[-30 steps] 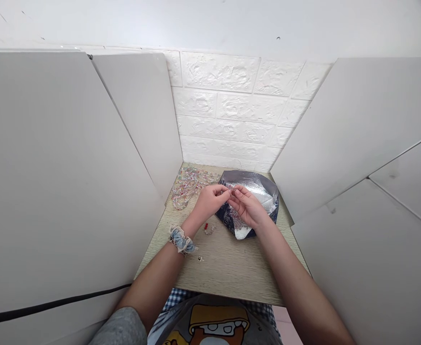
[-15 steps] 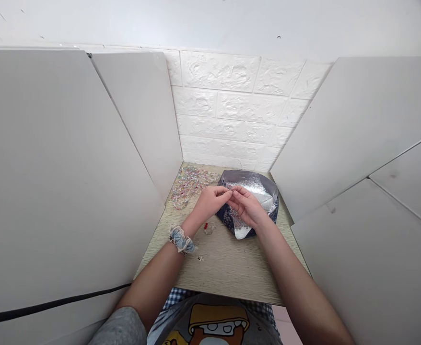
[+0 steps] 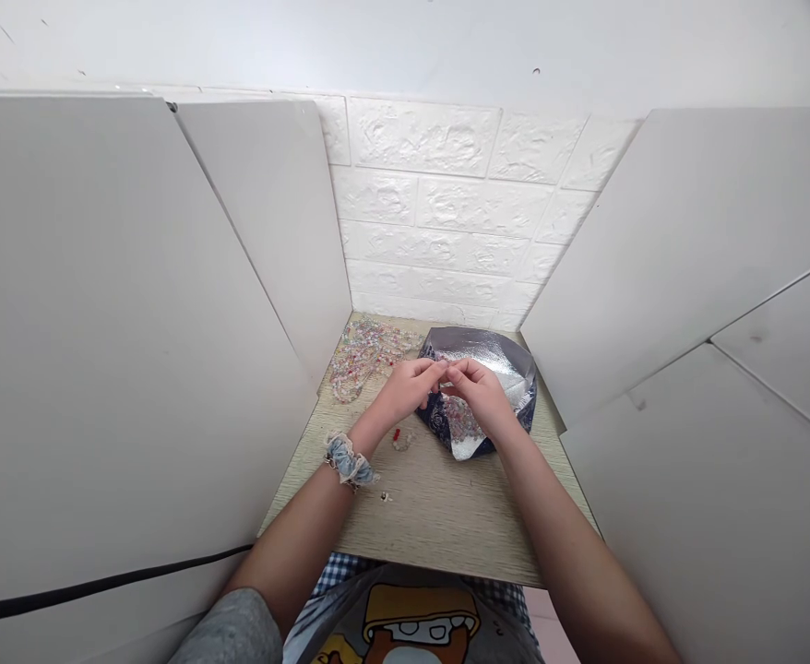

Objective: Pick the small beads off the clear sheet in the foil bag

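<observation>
My left hand [image 3: 405,392] and my right hand [image 3: 482,397] meet fingertip to fingertip above an open silver foil bag [image 3: 498,361] on the wooden table [image 3: 433,507]. Both hands are pinched closed on something very small between them; I cannot make out what it is. The left wrist wears a blue scrunchie [image 3: 348,460]. Small pale pieces show inside the bag's mouth below my right hand.
A pile of colourful beaded strands [image 3: 363,355] lies at the table's back left. A small red bead [image 3: 397,434] and a few loose bits lie near my left wrist. White panels wall the table in on both sides; a white brick wall stands behind.
My right hand has shifted slightly and curled more over the bag; the fingertips of both hands stay together. Nothing else has moved.
</observation>
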Available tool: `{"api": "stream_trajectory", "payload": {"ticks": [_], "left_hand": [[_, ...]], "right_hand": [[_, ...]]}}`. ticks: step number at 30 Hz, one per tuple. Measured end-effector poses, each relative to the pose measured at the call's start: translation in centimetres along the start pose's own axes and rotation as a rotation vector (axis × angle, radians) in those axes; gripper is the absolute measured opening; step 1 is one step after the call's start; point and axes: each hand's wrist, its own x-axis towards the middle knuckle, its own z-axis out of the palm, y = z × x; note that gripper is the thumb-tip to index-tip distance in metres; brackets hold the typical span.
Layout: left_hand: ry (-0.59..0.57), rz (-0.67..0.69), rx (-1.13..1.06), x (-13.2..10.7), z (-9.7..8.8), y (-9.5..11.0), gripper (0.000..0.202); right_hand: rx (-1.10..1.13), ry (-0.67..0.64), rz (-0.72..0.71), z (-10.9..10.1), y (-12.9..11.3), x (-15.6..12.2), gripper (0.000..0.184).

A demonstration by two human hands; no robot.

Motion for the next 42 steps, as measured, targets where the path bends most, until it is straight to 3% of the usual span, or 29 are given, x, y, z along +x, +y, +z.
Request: {"api": "stream_trajectory", "payload": {"ticks": [5,14,16,20,24,29,34,36,42], "left_hand": [[-0.056,-0.049,-0.034,-0.1,0.2,0.1,0.033],[-0.148,0.003,-0.043,0.1,0.0,0.0,0.031],[-0.141,-0.002,-0.053,0.2,0.0,-0.1,0.030],[-0.104,-0.023,-0.088,0.2,0.0,0.0,0.026],[-0.076,-0.025,-0.103,0.2,0.1,0.1,0.026],[-0.066,-0.019,-0.112,0.1,0.0,0.4,0.026],[-0.063,-0.022,-0.103,0.0,-0.1,0.4,0.026],[-0.059,-0.022,-0.092,0.0,-0.1,0.3,0.026],[-0.072,-0.014,-0.080,0.1,0.1,0.1,0.025]], "right_hand": [[-0.231,0.040,-0.145,-0.2,0.2,0.2,0.023],[-0.185,0.016,-0.146,-0.7,-0.5,0.1,0.021],[-0.306,0.071,-0.150,-0.9,-0.6,0.2,0.022],[-0.797,0.175,-0.194,-1.8,0.0,0.3,0.017],[-1.121,-0.008,-0.091,-2.3,0.7,0.1,0.010],[-1.136,-0.272,-0.027,-1.5,0.5,-0.2,0.006],[-1.187,-0.339,0.130,-1.2,0.4,-0.2,0.010],[-1.233,-0.295,0.123,-1.3,0.5,-0.1,0.005],[-1.442,0.067,0.061,-0.3,1.1,0.3,0.020]]}}
